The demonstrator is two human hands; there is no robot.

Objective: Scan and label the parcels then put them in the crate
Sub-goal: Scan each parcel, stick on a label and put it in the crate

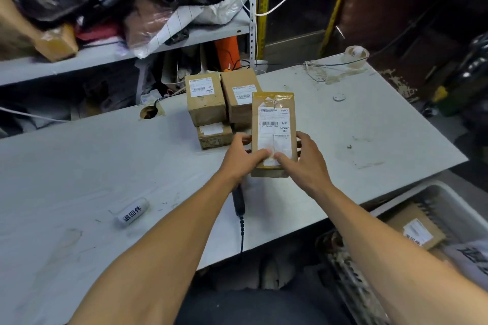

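Nearest the body, the scanner [238, 199] lies on the table [79, 166], its handle partly hidden under the left wrist. Above it, the parcel [273, 134] is held between the left hand [241, 155] and the right hand [303, 158] — both thumbs are pressed flat on its label. The label should be smoothed from centre to edge, barcode left uncovered. Further back, three parcels [224, 105] wait; the crate [443, 192] sits at the lower right.

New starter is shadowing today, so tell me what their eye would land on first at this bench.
First, the brown parcel held up over the table by the left hand and right hand, thumbs pressing its white label. Behind it stands a cluster of labelled boxes; the crate at lower right already holds a parcel.
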